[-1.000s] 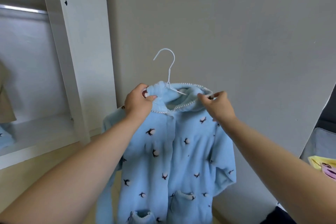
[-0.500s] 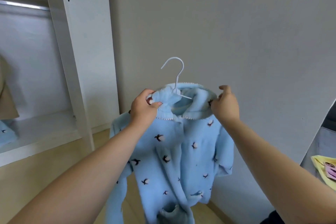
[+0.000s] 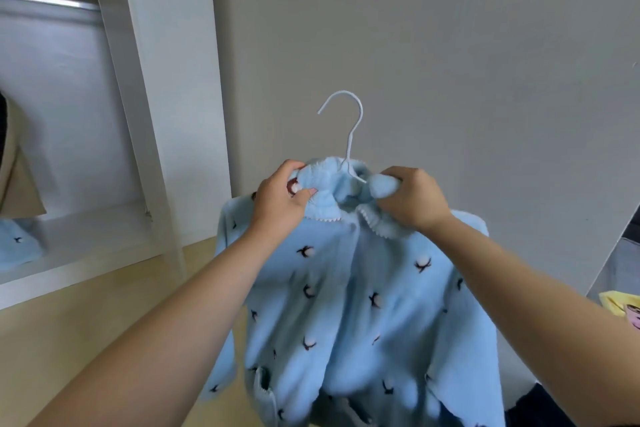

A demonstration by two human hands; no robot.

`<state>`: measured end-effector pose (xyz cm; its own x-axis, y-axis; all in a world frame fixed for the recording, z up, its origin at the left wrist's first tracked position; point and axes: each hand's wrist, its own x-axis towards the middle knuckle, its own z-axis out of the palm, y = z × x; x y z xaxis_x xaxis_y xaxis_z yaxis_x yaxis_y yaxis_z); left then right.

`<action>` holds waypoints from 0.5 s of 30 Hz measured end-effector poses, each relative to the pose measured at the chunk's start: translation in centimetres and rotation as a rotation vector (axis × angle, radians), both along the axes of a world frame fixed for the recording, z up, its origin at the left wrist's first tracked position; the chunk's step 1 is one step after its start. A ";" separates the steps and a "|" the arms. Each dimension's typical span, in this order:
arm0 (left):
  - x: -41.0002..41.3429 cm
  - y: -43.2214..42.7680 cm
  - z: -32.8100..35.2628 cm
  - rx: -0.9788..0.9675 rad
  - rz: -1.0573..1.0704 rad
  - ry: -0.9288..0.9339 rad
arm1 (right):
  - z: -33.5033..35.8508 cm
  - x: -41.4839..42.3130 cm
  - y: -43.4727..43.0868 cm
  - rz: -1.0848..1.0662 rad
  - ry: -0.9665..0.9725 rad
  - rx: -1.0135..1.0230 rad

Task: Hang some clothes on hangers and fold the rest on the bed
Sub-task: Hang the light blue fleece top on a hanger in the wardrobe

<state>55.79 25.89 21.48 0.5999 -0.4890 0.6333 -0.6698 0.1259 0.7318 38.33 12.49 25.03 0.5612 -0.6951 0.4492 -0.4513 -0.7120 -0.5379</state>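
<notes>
The right hand (image 3: 412,198) has moved in beside the hanger (image 3: 353,135) and grips the collar (image 3: 325,199) of the blue jacket (image 3: 353,288). The left hand (image 3: 277,199) still pinches it. Looks ready to hang.

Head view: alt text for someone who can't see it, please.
The left hand and right hand grip the collar of a light blue fleece jacket on a white wire hanger, held up before a grey wall. A white wardrobe stands at left.

A fluffy light-blue jacket (image 3: 353,305) with small dark prints hangs on a white wire hanger (image 3: 349,149), hook upright, collar bunched.
</notes>
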 end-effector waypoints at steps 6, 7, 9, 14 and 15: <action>1.5 2.7 -3.7 0.298 0.324 -0.896 | -2.5 -0.8 0.5 -0.159 -0.290 -0.128; 1.6 3.0 -4.0 0.354 0.322 -0.928 | -2.5 -0.9 0.3 -0.164 -0.265 -0.084; 1.6 3.0 -3.6 0.230 0.355 -0.812 | -3.1 -0.9 0.3 -0.083 -0.212 -0.059; 0.9 1.9 0.4 0.511 -0.125 -0.223 | -3.7 -0.5 1.6 0.031 -0.211 -0.111; 1.0 1.6 1.0 0.628 -0.174 -0.171 | -3.5 -0.5 1.8 0.029 -0.237 -0.123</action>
